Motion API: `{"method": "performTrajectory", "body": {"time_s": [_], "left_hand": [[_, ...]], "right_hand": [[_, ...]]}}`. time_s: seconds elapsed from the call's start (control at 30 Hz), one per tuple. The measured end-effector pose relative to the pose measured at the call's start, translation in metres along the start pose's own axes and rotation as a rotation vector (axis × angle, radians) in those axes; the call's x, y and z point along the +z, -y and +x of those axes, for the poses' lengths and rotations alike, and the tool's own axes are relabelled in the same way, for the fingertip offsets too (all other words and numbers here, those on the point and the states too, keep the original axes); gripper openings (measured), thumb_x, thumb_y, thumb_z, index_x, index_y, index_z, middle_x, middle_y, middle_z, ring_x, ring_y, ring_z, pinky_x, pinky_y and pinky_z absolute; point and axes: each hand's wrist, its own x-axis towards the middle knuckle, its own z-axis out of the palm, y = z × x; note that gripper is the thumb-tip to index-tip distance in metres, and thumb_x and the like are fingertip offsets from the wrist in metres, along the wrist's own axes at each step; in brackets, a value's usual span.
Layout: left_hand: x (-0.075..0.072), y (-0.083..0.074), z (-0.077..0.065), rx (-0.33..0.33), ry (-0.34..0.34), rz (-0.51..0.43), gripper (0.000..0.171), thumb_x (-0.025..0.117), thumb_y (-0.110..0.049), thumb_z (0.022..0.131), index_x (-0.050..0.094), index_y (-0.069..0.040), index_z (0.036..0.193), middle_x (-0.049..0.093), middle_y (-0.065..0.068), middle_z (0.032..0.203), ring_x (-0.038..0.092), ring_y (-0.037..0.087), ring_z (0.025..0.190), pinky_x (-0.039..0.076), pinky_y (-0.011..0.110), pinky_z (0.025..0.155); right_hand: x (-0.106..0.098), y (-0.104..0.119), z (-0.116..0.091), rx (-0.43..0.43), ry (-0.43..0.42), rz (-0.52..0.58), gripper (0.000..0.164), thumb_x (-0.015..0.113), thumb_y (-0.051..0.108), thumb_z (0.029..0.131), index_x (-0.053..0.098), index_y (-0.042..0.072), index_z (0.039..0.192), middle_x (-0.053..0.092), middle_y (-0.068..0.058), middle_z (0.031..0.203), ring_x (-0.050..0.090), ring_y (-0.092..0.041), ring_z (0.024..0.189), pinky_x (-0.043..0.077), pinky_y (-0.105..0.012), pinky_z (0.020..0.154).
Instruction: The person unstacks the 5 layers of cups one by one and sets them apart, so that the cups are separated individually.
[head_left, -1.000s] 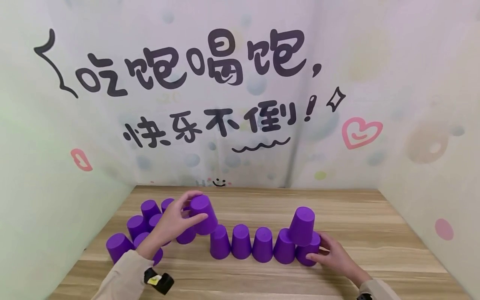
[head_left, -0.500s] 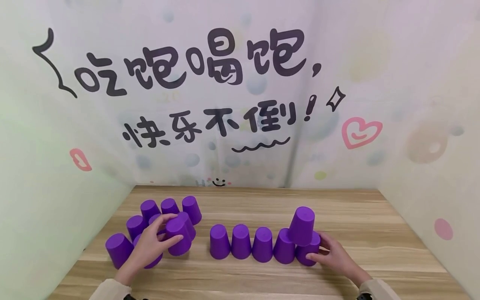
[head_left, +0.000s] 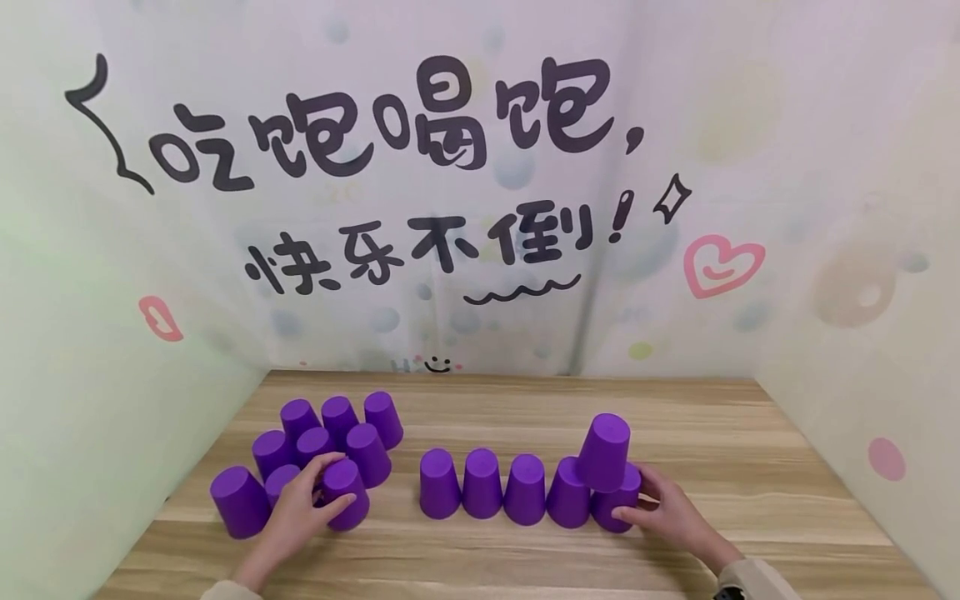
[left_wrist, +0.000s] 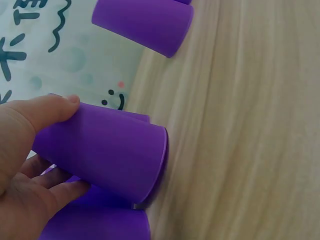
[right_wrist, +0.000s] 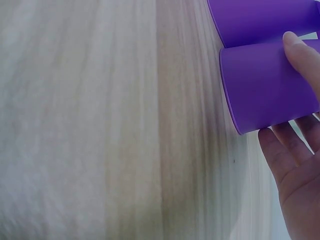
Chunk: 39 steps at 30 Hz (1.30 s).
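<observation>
My left hand [head_left: 296, 507] grips an upside-down purple cup [head_left: 347, 498] at the front right of the left-hand group, thumb on one side and fingers on the other. In the left wrist view that cup [left_wrist: 110, 150] shows a dark strip under its rim, close over the table. On the right, my right hand [head_left: 671, 515] holds the end cup [head_left: 604, 510] of a row of upside-down purple cups; the right wrist view shows thumb and fingers on either side of this cup [right_wrist: 265, 85]. Another cup [head_left: 606, 450] stands on top, bridging the two rightmost cups.
Several more purple cups [head_left: 238, 502] stand upside down in a cluster at the left. Between the hands, the row continues with upright-walled neighbours such as the leftmost cup [head_left: 439, 485]. The wooden table [head_left: 480, 567] ends at a printed back curtain [head_left: 480, 333].
My left hand has carried its cup from above the row's left end, leftward and down to the near side of the cluster. The right hand and row have stayed put.
</observation>
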Motion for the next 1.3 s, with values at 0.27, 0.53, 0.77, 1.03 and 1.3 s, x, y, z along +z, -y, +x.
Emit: {"method": "performTrajectory", "body": {"time_s": [0.27, 0.53, 0.77, 1.03, 1.3], "left_hand": [[0.001, 0.001, -0.002, -0.007, 0.009, 0.01, 0.049, 0.069, -0.006, 0.075, 0.047, 0.002, 0.118, 0.052, 0.026, 0.113, 0.05, 0.039, 0.104, 0.046, 0.047, 0.081], [0.001, 0.002, -0.003, 0.028, 0.025, 0.058, 0.052, 0.067, -0.002, 0.075, 0.043, 0.004, 0.12, 0.05, 0.027, 0.115, 0.05, 0.039, 0.103, 0.045, 0.048, 0.082], [-0.003, -0.004, 0.0, 0.098, 0.0, 0.105, 0.057, 0.067, -0.003, 0.075, 0.04, 0.006, 0.124, 0.046, 0.026, 0.122, 0.044, 0.041, 0.11, 0.037, 0.052, 0.089], [-0.011, -0.037, 0.032, 0.215, -0.038, 0.055, 0.057, 0.066, -0.009, 0.079, 0.038, 0.004, 0.127, 0.043, 0.023, 0.126, 0.039, 0.039, 0.115, 0.034, 0.053, 0.091], [0.018, -0.089, 0.068, 0.298, -0.017, -0.122, 0.055, 0.065, -0.006, 0.079, 0.04, 0.001, 0.128, 0.043, 0.018, 0.129, 0.038, 0.033, 0.118, 0.033, 0.052, 0.094]], "right_hand": [[0.0, 0.001, 0.0, -0.014, 0.0, 0.008, 0.053, 0.071, 0.004, 0.072, 0.046, -0.01, 0.116, 0.057, -0.004, 0.105, 0.054, 0.0, 0.092, 0.051, -0.027, 0.074], [0.001, 0.001, 0.0, -0.014, -0.003, 0.003, 0.053, 0.072, 0.004, 0.071, 0.046, -0.009, 0.115, 0.057, -0.013, 0.104, 0.054, 0.001, 0.092, 0.051, -0.027, 0.073], [0.002, 0.001, -0.001, -0.012, 0.004, 0.009, 0.053, 0.072, 0.004, 0.072, 0.046, -0.009, 0.116, 0.057, -0.01, 0.105, 0.054, 0.0, 0.093, 0.051, -0.027, 0.073], [0.0, 0.001, -0.002, -0.028, -0.004, 0.017, 0.051, 0.071, 0.002, 0.071, 0.046, -0.01, 0.115, 0.056, 0.007, 0.105, 0.055, 0.0, 0.092, 0.052, -0.026, 0.072], [0.001, 0.0, -0.001, -0.029, -0.001, 0.02, 0.052, 0.071, 0.003, 0.071, 0.046, -0.01, 0.115, 0.055, 0.01, 0.105, 0.054, 0.0, 0.092, 0.051, -0.026, 0.072]]}}
